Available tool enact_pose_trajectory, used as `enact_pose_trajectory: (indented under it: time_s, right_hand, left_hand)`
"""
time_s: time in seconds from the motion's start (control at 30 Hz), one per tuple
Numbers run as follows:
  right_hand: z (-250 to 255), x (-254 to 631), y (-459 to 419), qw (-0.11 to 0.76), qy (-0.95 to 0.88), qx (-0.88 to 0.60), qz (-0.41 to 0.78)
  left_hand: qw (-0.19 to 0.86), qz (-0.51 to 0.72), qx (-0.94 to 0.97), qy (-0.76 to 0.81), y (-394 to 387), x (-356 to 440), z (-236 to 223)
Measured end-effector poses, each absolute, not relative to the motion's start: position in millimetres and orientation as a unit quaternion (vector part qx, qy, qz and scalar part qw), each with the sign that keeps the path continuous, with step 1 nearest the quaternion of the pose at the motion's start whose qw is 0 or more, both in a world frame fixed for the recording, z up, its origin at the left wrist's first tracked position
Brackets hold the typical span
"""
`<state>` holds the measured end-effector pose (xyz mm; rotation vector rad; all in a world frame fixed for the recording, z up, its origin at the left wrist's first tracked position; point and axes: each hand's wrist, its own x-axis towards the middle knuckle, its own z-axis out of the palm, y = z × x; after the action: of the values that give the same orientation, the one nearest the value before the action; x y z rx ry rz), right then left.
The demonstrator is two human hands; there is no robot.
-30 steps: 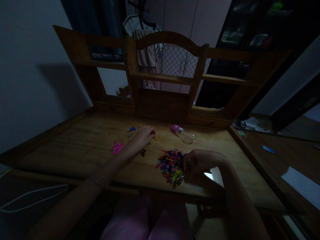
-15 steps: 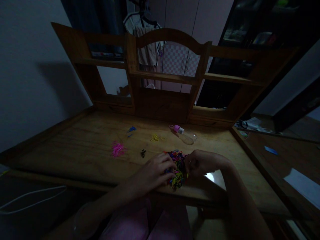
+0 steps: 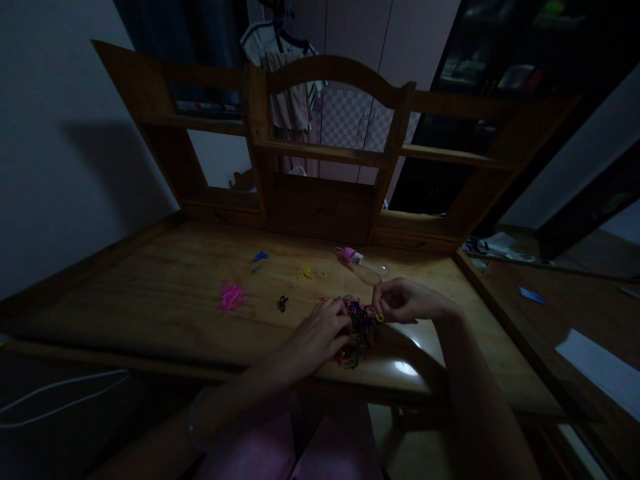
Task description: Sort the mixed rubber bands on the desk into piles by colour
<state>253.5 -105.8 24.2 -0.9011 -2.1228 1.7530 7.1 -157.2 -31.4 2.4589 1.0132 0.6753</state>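
A heap of many-coloured elastic bands [image 3: 367,333] lies near the front edge of the wooden desk. My left hand [image 3: 327,330] is curled against the heap's left side, fingers bent over some of the bands. At the upper right of the heap, my right hand [image 3: 403,301] pinches a yellow elastic band [image 3: 380,318] between thumb and finger. Sorted groups lie to the left: pink bands [image 3: 233,296], black bands [image 3: 283,303], yellow bands [image 3: 306,273] and blue bands [image 3: 261,256].
Behind the heap a clear bottle [image 3: 367,268] with a pink cap lies on its side. A wooden shelf unit [image 3: 320,150] rises along the desk's back edge. On the right, a lower brown surface holds a white paper [image 3: 600,370] and a blue card [image 3: 531,295].
My right hand has lifted up and away from the heap's right side, now with a yellow band in its fingertips. My left hand stays at the heap. The view has shifted slightly.
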Motion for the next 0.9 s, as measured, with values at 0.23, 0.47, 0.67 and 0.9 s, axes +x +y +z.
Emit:
enact_pose_trajectory:
  time_s: [0.23,0.47,0.67,0.9]
  right_hand:
    - [21.1,248.5,-96.0,0.265,-0.704,-0.303,0.585]
    - [16.8,235.8,-89.6,0.344,-0.660,-0.350,0.568]
    - [19.9,218.1,-80.9,0.370,-0.674,-0.346,0.537]
    - [28.1,170.0,-65.2,0.362,-0.679,-0.307,0.561]
  left_hand:
    - [0.319,0.338,0.799,0.382,-147.9,4.9,-27.5]
    - [0.465,0.413,0.670,0.404,-141.1,1.7,-10.7]
    - [0.588,0.435,0.561,0.387,-127.1,-15.7,-12.2]
    - [0.708,0.416,0.453,0.346,-110.3,-56.3,-10.8]
